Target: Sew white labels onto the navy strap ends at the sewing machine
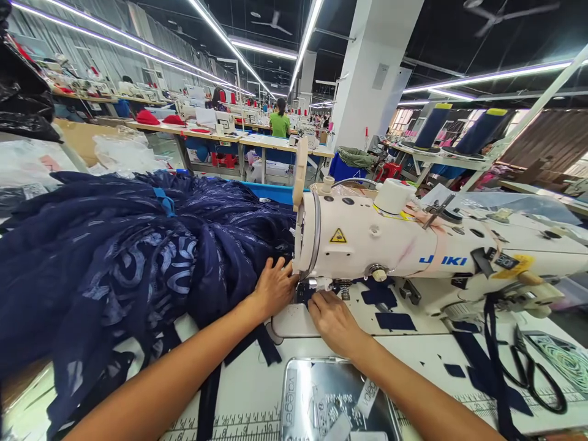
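Note:
A white sewing machine (367,236) marked JUKI stands in front of me. Beside its needle end, my left hand (274,289) has its fingers bent on navy fabric, their tips partly hidden by the machine head. Close to the presser foot, my right hand (334,320) presses a small dark navy piece (303,294) with curled fingers. A big heap of navy garments (184,245) with pale patterned parts lies left of the machine, a blue tie (164,201) on it. In front of my right wrist sits a shiny metal tin (298,404) with several "valege" labels.
Black-handled scissors (528,373) lie at the right beside a dark strap (492,355). Navy scraps (395,321) are scattered on the machine bed. A printed ruler (248,422) runs along the table's front. Farther back, a person in green (279,124) is among other sewing tables.

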Tool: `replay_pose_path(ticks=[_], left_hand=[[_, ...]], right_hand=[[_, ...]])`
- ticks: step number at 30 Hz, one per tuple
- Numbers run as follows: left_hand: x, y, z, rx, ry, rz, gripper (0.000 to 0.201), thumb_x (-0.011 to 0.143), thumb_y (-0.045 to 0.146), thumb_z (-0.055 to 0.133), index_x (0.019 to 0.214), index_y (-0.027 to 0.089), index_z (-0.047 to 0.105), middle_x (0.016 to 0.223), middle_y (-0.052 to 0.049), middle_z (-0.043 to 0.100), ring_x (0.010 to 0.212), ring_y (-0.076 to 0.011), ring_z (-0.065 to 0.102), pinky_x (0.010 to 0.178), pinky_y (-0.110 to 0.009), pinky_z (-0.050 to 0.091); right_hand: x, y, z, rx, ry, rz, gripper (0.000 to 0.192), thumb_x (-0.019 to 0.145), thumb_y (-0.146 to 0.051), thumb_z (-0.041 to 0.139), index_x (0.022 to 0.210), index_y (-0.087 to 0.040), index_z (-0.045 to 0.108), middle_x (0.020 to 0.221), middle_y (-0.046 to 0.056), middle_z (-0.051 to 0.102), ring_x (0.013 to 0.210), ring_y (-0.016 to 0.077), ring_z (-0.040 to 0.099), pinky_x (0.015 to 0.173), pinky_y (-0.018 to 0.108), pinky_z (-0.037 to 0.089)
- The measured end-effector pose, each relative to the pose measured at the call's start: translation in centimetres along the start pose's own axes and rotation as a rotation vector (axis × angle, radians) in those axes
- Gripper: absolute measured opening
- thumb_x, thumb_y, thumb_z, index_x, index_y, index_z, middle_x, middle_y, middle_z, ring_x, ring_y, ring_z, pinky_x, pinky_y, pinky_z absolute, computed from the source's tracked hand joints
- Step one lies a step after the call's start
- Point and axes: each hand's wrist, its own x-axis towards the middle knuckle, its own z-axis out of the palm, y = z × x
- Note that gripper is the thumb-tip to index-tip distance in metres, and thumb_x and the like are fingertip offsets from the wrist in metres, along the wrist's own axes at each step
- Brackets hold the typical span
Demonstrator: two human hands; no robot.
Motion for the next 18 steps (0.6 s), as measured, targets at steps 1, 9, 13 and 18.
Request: replay_pose_path(ticks=[1,9,13,18], left_hand=[[0.1,0.0,0.1,-0.005,0.009,-0.001,0.015,0.076,0.017,0.048,0.078,0.016,0.063,0.078,-0.009,0.060,0.085,-0.0249,0.049,0.076,-0.042,0.030],[-0.2,-0.4,0.5,-0.040,0.056,0.008,0.016,0.075,0.016,0.047,0.077,0.017,0.062,0.076,-0.009,0.058,0.084,-0.0255,0.048,0.074,-0.042,0.032],[-0.6,-0.6,0.8,-0.063,0.075,0.013,0.017,0.076,0.016,0.046,0.081,0.018,0.062,0.076,-0.008,0.058,0.085,-0.0249,0.048,0.076,-0.041,0.033],[-0.7,-0.7,0.9,-0.100,0.077,0.019,0.018,0.075,0.015,0.047,0.085,0.017,0.062,0.078,-0.008,0.058,0.085,-0.0244,0.047,0.075,-0.040,0.035]], right_hand=[[0.1,-0.1,0.0,0.000,-0.004,0.004,0.012,0.076,-0.004,0.051,0.082,-0.009,0.060,0.082,0.010,0.057,0.077,0.0211,0.052,0.071,0.034,0.044],[0.0,1.1,-0.9,0.001,-0.037,0.027,0.018,0.076,-0.003,0.050,0.088,-0.010,0.060,0.089,0.011,0.060,0.077,0.0196,0.055,0.067,0.030,0.044],[-0.6,3.1,-1.1,-0.009,-0.021,0.033,0.018,0.077,-0.003,0.048,0.085,-0.011,0.062,0.080,0.009,0.063,0.075,0.0195,0.056,0.072,0.032,0.042],[-1.2,4.2,-0.8,0.038,0.011,0.023,0.018,0.078,-0.007,0.050,0.090,-0.012,0.062,0.080,0.009,0.063,0.076,0.0205,0.056,0.072,0.032,0.042]])
